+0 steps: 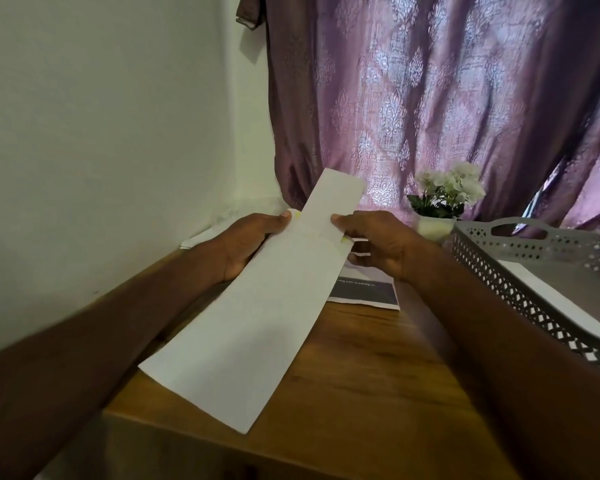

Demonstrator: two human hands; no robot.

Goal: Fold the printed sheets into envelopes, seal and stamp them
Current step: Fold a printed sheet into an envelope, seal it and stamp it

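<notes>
A: What's on the left?
B: A pale wall (pixel 101 133), meeting a wooden tabletop (pixel 354 375) at its far left corner.
A: And the hands?
B: The left hand (pixel 246 244) pinches the left edge of a long white sheet (pixel 257 306), thumb on top. The right hand (pixel 374 240) pinches its right edge. The sheet is held above the tabletop, narrow end pointing far.
A: Anything under it?
B: A printed page (pixel 368 292) lies flat, partly hidden.
A: Further right?
B: A purple patterned curtain (pixel 430 98) behind, a small pot of white flowers (pixel 444 195), then a grey perforated tray (pixel 534 271) with paper inside.
</notes>
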